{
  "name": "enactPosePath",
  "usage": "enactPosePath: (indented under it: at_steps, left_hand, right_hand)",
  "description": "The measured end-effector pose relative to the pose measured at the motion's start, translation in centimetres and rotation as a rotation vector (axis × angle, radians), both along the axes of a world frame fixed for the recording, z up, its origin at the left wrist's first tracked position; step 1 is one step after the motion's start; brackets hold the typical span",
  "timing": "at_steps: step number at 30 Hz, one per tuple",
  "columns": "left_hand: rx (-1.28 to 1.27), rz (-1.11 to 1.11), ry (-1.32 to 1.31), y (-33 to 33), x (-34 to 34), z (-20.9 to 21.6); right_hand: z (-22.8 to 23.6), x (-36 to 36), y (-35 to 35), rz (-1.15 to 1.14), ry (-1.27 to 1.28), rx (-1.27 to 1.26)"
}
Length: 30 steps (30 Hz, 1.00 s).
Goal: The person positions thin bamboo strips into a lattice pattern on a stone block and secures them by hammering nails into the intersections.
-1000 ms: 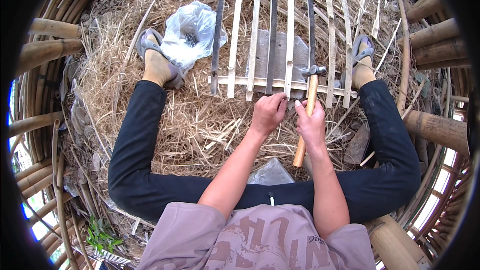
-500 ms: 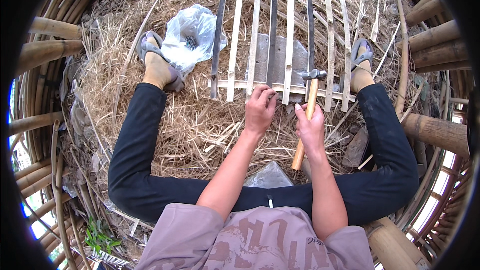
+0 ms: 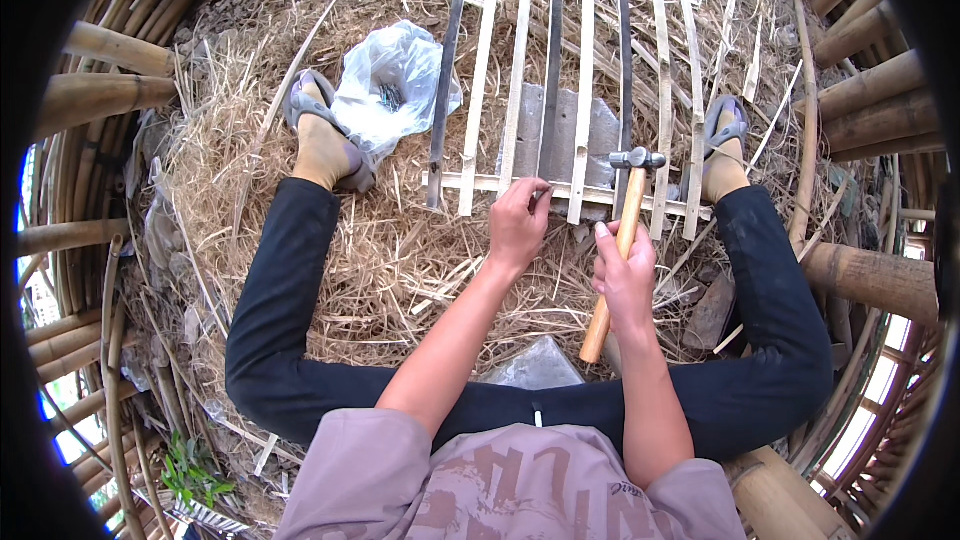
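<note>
My right hand is wrapped round the wooden handle of a hammer. Its metal head is up over the right part of a slatted frame. Closed fingertips of my left hand press at the frame's near crosspiece, by the lower end of a dark slat. Whatever they pinch is too small or hidden to name. Pale slats and dark ones lie side by side across this thin strip, running away from me. Beneath the middle slats is a flat grey slab.
Left of the frame, a clear plastic bag holds small dark metal pieces, beside my left sandal. Dry straw and loose strips cover the ground. Another grey block sits close to me. Bamboo poles wall both sides.
The hammer has risen a little, its head looking larger and tilted differently. My left fingers stay at the crosspiece. The whole view has shifted slightly.
</note>
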<state>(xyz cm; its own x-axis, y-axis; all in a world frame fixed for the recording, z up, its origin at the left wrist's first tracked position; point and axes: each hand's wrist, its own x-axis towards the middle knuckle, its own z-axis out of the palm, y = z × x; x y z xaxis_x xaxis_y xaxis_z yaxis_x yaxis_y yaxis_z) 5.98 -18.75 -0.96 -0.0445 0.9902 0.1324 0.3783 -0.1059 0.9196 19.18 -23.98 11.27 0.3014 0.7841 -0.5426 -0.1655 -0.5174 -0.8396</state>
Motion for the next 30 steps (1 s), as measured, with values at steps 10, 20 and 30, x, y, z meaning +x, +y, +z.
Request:
enactPosePath:
  at_steps: [10, 20, 30]
  left_hand:
    - [0.063, 0.008, -0.02, -1.7, 0.3, -1.8]
    - [-0.044, 0.009, -0.061, 0.3, -1.4, -2.2]
    - [-0.086, -0.038, -0.239, 1.1, -0.1, -2.5]
  right_hand:
    - [6.0, 0.5, -1.0, -0.078, 0.188, 0.033]
    - [8.4, 1.8, -0.9, -0.059, 0.063, 0.166]
    - [5.7, 2.1, -1.7, -0.052, 0.139, 0.101]
